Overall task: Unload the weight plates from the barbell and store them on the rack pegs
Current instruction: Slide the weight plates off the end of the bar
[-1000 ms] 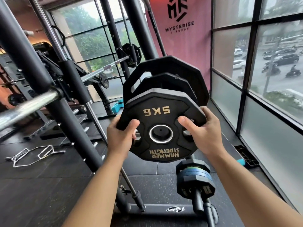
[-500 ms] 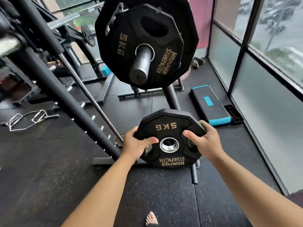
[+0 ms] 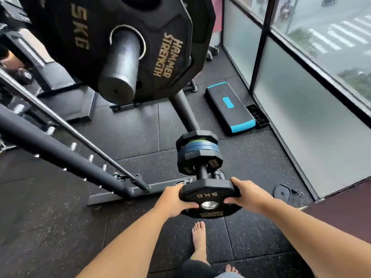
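You hold a black weight plate [image 3: 209, 194] with both hands, low in the view at about 6 o'clock. Your left hand [image 3: 174, 199] grips its edge at 9 o'clock, with the thumb curled over the top face. Your right hand [image 3: 247, 194] grips the edge at 3 o'clock the same way. The plate lies almost flat, with its silver-ringed hole facing up. Gold writing on it says "5KG". The blurry words on the near side look like "HAMMER STRENGTH".

Just past the plate, at 12 o'clock, a black rack peg [image 3: 202, 172] points toward you. A stack of small plates [image 3: 199, 155], black and blue, sits on it. I cannot tell if your plate touches the peg.

Up at 11 o'clock, the barbell end [image 3: 120, 67] carries a big plate [image 3: 160, 57] marked "5KG" and "HAMMER STRENGTH".
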